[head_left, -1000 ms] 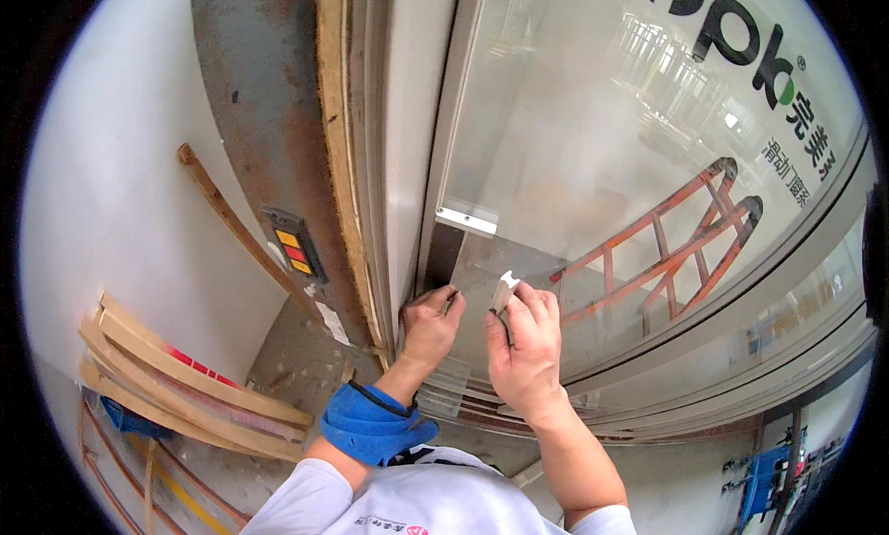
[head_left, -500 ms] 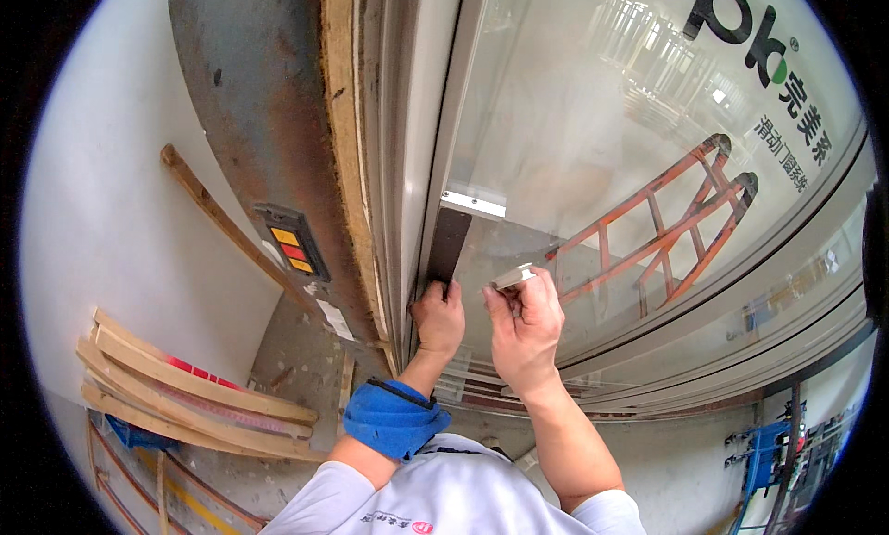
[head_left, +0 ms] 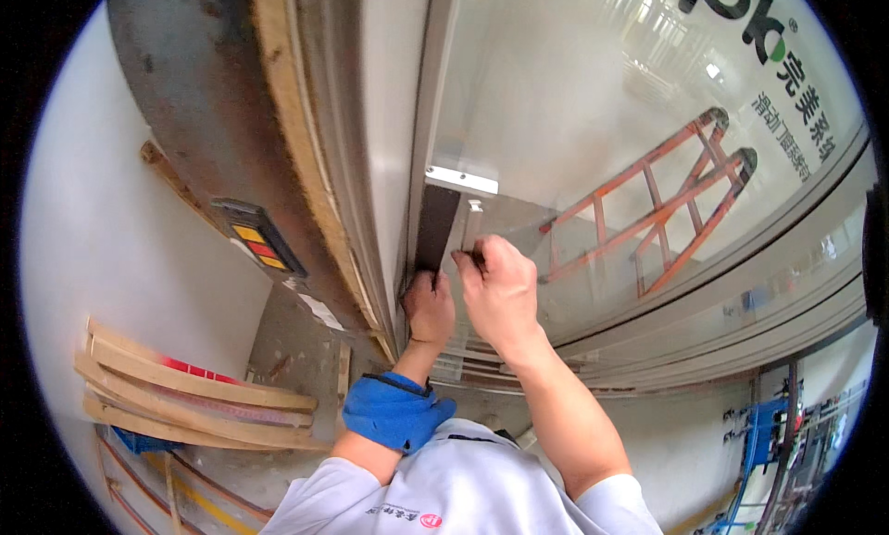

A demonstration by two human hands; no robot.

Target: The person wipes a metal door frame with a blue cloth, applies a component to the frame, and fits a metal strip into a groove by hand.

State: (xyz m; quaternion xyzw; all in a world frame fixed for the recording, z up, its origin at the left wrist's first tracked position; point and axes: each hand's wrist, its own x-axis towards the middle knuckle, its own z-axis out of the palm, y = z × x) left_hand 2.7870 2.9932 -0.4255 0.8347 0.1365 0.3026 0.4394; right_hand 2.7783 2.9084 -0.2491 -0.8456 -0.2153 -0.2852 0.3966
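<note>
A narrow dark strip [head_left: 437, 228] runs along the upright frame of a large glass panel [head_left: 556, 118], capped at its upper end by a white metal bracket [head_left: 461, 179] with small holes. My left hand [head_left: 430, 310] is closed at the strip's lower end; what its fingers hold, if anything, is hidden. Just to the right, my right hand [head_left: 501, 292] pinches a short, light-coloured metal profile piece [head_left: 474, 222] by its lower end. That piece points upward beside the dark strip, in front of the glass. A blue cuff [head_left: 394, 413] wraps my left forearm.
A rusty steel column [head_left: 199, 118] with a yellow-and-red button box [head_left: 259, 239] stands left of the frame. Curved wooden boards [head_left: 199, 387] lie at lower left. An orange ladder [head_left: 648, 202] shows in the glass. Blue equipment [head_left: 767, 433] stands at lower right.
My right hand has moved up and left, and the metal piece has turned from tilted sideways to nearly upright. My left hand stays at the dark strip's lower end. The view has shifted slightly.
</note>
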